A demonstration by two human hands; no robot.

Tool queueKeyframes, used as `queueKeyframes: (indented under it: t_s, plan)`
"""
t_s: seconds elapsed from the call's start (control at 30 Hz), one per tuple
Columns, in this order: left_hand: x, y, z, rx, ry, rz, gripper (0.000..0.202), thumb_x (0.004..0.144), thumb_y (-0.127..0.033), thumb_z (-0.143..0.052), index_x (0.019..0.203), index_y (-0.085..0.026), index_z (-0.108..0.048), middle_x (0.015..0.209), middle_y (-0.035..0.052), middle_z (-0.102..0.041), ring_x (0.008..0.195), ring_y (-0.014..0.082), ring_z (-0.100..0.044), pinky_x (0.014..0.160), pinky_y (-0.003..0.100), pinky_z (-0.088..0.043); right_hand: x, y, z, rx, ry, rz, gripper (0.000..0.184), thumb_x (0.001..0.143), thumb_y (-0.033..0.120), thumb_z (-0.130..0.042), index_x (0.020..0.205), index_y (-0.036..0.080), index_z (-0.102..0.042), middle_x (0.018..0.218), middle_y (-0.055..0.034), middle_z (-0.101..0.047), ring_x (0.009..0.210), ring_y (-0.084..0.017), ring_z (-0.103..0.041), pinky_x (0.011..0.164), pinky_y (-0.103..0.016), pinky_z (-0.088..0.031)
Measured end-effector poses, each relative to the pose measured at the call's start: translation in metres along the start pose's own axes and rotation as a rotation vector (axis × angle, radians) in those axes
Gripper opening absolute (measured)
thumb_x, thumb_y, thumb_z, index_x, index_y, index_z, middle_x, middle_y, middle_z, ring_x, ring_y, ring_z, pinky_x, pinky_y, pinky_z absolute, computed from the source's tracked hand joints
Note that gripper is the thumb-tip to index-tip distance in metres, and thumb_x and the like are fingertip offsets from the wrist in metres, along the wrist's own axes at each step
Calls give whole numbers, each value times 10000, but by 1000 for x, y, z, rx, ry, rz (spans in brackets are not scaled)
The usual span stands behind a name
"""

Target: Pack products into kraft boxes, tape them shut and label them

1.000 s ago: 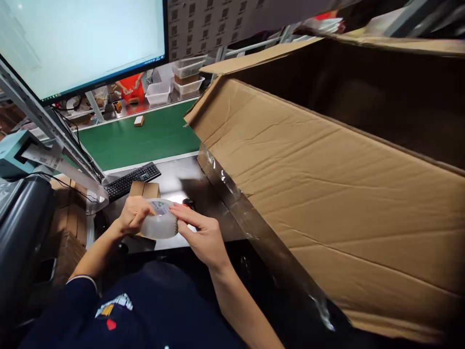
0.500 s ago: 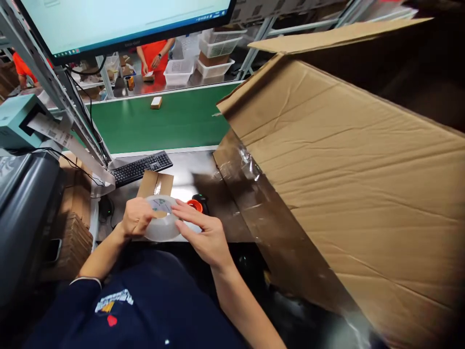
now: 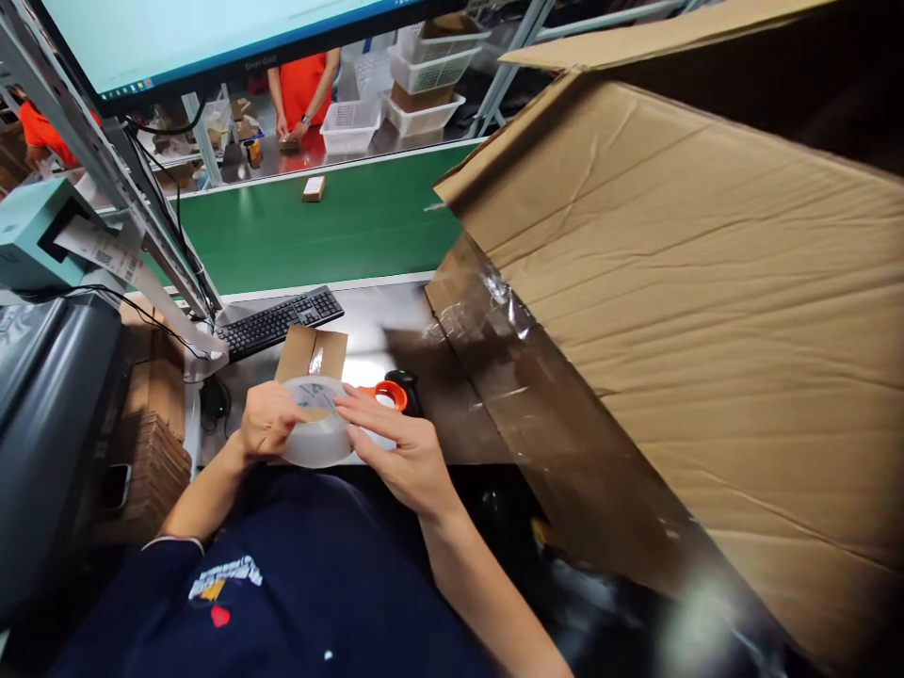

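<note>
A wide roll of clear packing tape (image 3: 317,450) is held in front of my body at the table's near edge. My left hand (image 3: 266,421) is closed round its left side, fingers curled at the core hole. My right hand (image 3: 404,454) has its fingertips and thumb on the roll's right side, the fingers fairly straight. Just behind the roll lies a small cardboard box (image 3: 303,352) with a shiny strip of tape down its top. An orange ring-shaped thing (image 3: 392,394), probably a tape dispenser, sits right of the roll, beside a black object (image 3: 411,388).
A large open carton (image 3: 706,311) fills the right side. Behind the table runs a green conveyor belt (image 3: 353,226) carrying a small box (image 3: 314,189). Around the left are a keyboard (image 3: 282,323), a monitor (image 3: 247,38) and a label printer (image 3: 39,235). A person in orange (image 3: 303,94) works beyond.
The view has shifted slightly, so most of the scene sits a little farther right. Both hands keep the same hold on the tape roll.
</note>
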State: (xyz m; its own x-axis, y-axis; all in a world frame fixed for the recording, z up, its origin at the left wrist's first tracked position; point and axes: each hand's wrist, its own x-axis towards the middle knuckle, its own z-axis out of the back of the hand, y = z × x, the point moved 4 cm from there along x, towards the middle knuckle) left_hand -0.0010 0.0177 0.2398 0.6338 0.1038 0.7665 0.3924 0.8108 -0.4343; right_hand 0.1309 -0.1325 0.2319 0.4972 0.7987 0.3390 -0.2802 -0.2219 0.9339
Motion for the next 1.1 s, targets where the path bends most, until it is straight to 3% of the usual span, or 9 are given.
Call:
queueKeyframes:
  t_s: [0.27,0.47,0.67,0.77,0.83,1.0,1.1]
  plan:
    - [4,-4,4,-34,27,-20,524,1086,-351,-312,730,-209,-670,542,7,-592,490,149,-499,551,325,-385,0,5,-2,9,-22,102,345,895,190,-736,1156,408,-788,1193,15,-770,1266,-273,-677,1081,-476,-602]
    - [4,-2,5,-46,8,7,544,1087,-364,-287,742,-224,-684,540,6,-587,482,153,-496,547,334,-383,-1,6,-4,-19,-15,29,248,895,242,-718,1106,320,-823,1187,-36,-773,1284,-304,-665,1117,-520,-570]
    - [4,-5,4,-52,-1,-36,518,1089,-360,-300,751,-223,-668,539,-7,-583,475,148,-492,542,332,-369,-3,8,-3,2,-25,58,263,897,246,-722,1117,354,-818,1194,-15,-776,1287,-298,-666,1126,-522,-563]
    - [4,-5,4,-69,9,17,583,1090,-417,-294,722,-225,-704,531,11,-605,475,155,-510,545,338,-396,-3,7,-2,-20,-21,35,245,914,264,-684,1103,325,-827,1186,-31,-781,1284,-302,-671,1129,-526,-556]
    - [5,1,3,-117,31,177,689,1078,-541,-272,662,-217,-716,527,40,-626,484,164,-533,549,340,-425,-2,7,0,-44,-13,17,261,899,273,-696,1123,308,-824,1192,-46,-783,1274,-304,-682,1133,-526,-546]
    - [-1,27,-10,-425,135,934,931,893,-910,-227,486,-175,-629,422,59,-543,383,131,-445,428,294,-327,4,10,7,-117,83,-60,313,871,319,-726,1171,291,-808,1161,-64,-800,1104,-262,-744,1026,-449,-595]
    - [-2,33,-18,-536,118,1116,952,777,-1004,-223,427,-183,-555,381,52,-486,353,109,-388,403,277,-259,4,16,8,-132,114,-78,399,845,340,-739,1236,270,-780,1179,-68,-792,1086,-258,-738,1003,-424,-596]
